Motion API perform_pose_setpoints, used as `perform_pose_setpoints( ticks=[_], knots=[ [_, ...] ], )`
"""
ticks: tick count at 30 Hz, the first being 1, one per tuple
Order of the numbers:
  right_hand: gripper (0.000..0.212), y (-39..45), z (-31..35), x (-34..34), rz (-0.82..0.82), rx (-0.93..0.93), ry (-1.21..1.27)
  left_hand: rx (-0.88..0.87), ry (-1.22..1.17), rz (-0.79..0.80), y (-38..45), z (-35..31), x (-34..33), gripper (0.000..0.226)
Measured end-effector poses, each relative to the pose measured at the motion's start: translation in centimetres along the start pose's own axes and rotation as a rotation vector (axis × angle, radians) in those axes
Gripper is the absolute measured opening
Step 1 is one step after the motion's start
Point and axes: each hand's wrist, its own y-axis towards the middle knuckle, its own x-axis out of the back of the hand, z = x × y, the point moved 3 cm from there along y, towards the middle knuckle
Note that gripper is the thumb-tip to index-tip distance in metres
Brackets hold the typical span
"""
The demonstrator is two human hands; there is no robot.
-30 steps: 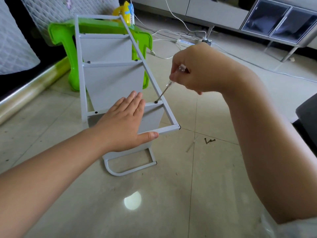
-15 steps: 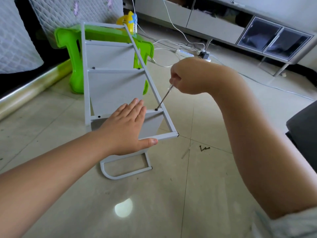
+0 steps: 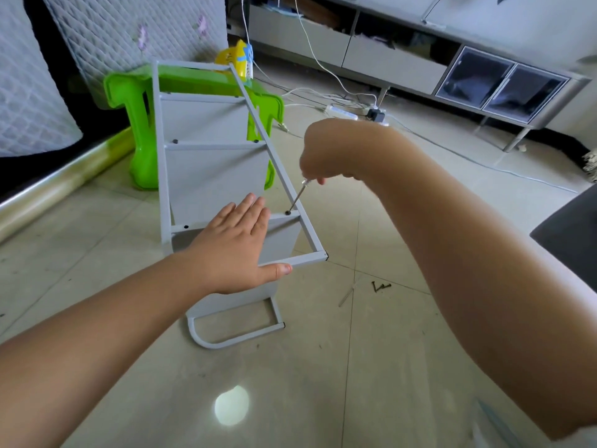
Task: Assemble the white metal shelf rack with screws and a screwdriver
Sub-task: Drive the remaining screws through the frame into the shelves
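Over the near end of the white shelf rack, the left hand lies flat with fingers straight, palm pressing on the nearest shelf panel and thumb stretched along the rack's end bar. Just right of the rack's right rail, the right hand is curled around the handle of a screwdriver, whose thin shaft slants down and left to a screw at the right end of the nearest crossbar. The rack rests on its side on the tiled floor, its curved foot loop nearest the camera. Right of the rack's near corner, a few loose dark screws lie on the floor. Behind the rack's far end stands a green plastic stool.
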Motion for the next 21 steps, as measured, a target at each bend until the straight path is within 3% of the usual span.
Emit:
perform_pose_setpoints(
  ticks=[4, 8, 12, 17, 21],
  knots=[
    [0.033, -0.6, 0.4, -1.0, -0.098, 0.049, -0.175, 0.001, -0.003, -0.007, 0.0, -0.1, -0.1, 0.093],
    [0.017, -0.8, -1.5, -1.4, -0.100, 0.078, -0.215, -0.009, -0.037, -0.035, 0.0, -0.1, -0.2, 0.116],
    [0.027, -0.4, -2.0, -1.3, -0.092, 0.141, -0.198, -0.008, -0.057, -0.057, 0.1, -0.2, -0.1, 0.121],
    [0.032, 0.7, -2.0, -0.8, 0.106, 0.045, -0.014, -0.009, -0.038, -0.062, 0.2, -0.3, -0.4, 0.120],
    [0.033, 0.7, -1.0, -0.8, 0.157, 0.041, -0.120, -0.005, -0.035, -0.059, 0.3, -0.2, -0.2, 0.121]
  ],
)
